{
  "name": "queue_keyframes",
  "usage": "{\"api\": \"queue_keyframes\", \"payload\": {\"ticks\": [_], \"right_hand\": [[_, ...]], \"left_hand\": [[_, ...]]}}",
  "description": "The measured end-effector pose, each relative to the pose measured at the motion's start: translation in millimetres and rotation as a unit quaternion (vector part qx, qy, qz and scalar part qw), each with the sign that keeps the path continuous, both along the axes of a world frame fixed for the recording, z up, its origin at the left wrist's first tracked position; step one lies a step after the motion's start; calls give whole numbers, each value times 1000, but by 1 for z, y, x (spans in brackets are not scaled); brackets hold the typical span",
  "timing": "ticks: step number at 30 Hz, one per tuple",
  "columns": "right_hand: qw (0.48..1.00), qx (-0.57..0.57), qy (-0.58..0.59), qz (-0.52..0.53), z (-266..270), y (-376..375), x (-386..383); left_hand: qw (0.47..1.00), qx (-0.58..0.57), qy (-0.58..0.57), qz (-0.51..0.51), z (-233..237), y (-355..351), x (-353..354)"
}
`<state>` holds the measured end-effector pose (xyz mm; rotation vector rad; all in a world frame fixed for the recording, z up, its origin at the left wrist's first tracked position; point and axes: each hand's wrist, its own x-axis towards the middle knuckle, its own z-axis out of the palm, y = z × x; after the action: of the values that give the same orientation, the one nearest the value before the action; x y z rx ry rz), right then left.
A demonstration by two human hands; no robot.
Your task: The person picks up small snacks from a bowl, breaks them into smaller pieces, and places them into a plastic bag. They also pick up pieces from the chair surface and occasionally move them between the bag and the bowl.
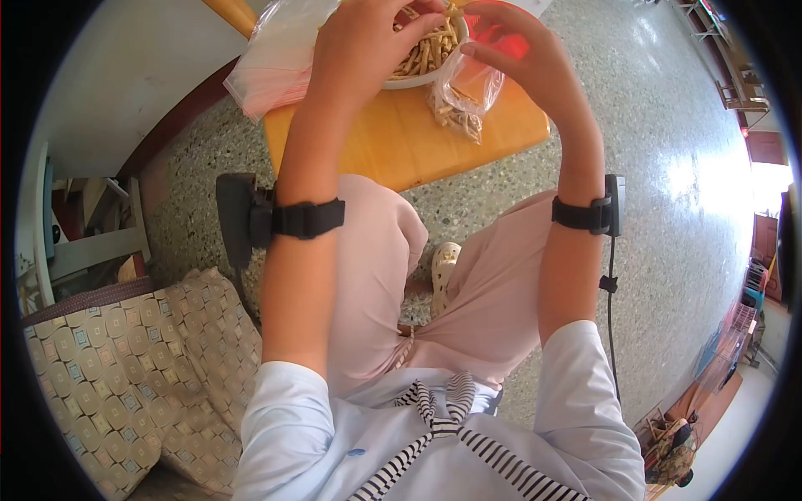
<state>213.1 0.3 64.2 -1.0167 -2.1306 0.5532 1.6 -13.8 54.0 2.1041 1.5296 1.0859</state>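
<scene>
At the top of the head view, a white bowl [411, 83] holds a heap of thin, pale tan, stick-like dried pieces [432, 55]. My left hand [365, 42] is over the bowl, its thumb and fingers curled together around some of these pieces. A small clear plastic bag [469, 96] hangs at the bowl's right side, with similar pieces gathered in its bottom. My right hand [528, 52] grips this bag near its mouth, thumb against the plastic. Red translucent plastic [511, 48] shows under the right fingers. The frame's top edge cuts off part of both hands.
The bowl and bag rest on a yellow wooden stool or small table [368, 150]. A stack of clear bags [276, 83] lies at its left. A patterned cloth-covered seat [142, 367] is at lower left. Speckled floor [660, 167] extends right; a cable [614, 334] hangs from the right forearm strap.
</scene>
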Motion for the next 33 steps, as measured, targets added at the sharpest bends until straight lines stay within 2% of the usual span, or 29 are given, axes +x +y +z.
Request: {"api": "queue_keyframes", "payload": {"ticks": [2,6,8,9,11,15,17,21,26,30,33], "right_hand": [[1000,-14,26,0,3,-1,0],[994,-4,105,27,-8,9,1],[986,-71,151,23,-3,5,1],[986,-70,151,23,-2,5,1],[966,-151,209,28,-1,5,0],[979,-77,181,47,1,3,-2],[992,6,106,71,1,4,-4],[992,15,107,61,8,-4,-7],[991,-12,120,55,11,-10,-10],[991,-23,116,57,6,-3,-7],[984,-37,172,23,1,-2,-6]], "left_hand": [[994,39,-84,-61,13,-2,12],[990,2,-120,-71,19,-9,19],[990,-50,-126,-42,27,-12,19],[990,-49,-127,-43,24,-11,19],[982,-15,-175,-69,15,-6,16],[980,-35,-167,-99,11,-3,15],[980,1,-167,-111,9,-1,16],[981,14,-154,-116,12,-4,16],[991,26,-70,-109,11,-2,10],[990,-3,-109,-87,11,-5,14],[985,-45,-151,-67,11,-6,15]]}}
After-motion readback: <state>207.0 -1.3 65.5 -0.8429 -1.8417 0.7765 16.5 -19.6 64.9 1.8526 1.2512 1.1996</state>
